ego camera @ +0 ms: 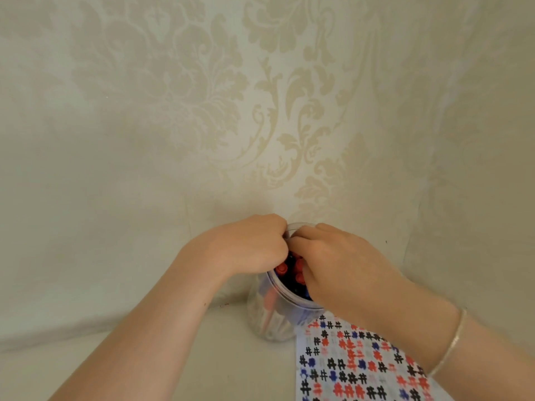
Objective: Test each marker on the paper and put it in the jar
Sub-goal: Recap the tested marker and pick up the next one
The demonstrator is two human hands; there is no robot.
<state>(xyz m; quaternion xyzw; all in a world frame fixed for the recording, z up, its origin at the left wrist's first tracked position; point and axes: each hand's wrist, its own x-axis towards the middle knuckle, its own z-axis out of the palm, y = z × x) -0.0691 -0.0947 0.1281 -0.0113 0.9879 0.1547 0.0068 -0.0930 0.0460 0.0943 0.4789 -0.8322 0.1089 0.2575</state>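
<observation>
A clear plastic jar (275,311) is seen standing on a cloth-covered bench (144,357), close against a damask-patterned backdrop (202,96). The jar is packed nearly to the mouth with markers (289,270); red, black and blue cap ends are visible between the hands. Both hands are positioned over the jar mouth. The left hand (254,244) is placed on the left rim with fingers curled downward into the opening. The right hand (333,261) is laid over the right side, its fingers also curled inward among the caps. Whether either grip is closed on a marker cannot be told, because the fingertips are hidden inside the jar. A thin bracelet (448,342) is worn on the right wrist.

The test paper (356,369) is found just beside the jar base, at lower right, and is partly covered by the right forearm. It is filled with many hash marks in black, red and blue. No loose marker is visible on the bench. From this, the task is judged to be at or near completion, with the final markers being settled into the jar.
</observation>
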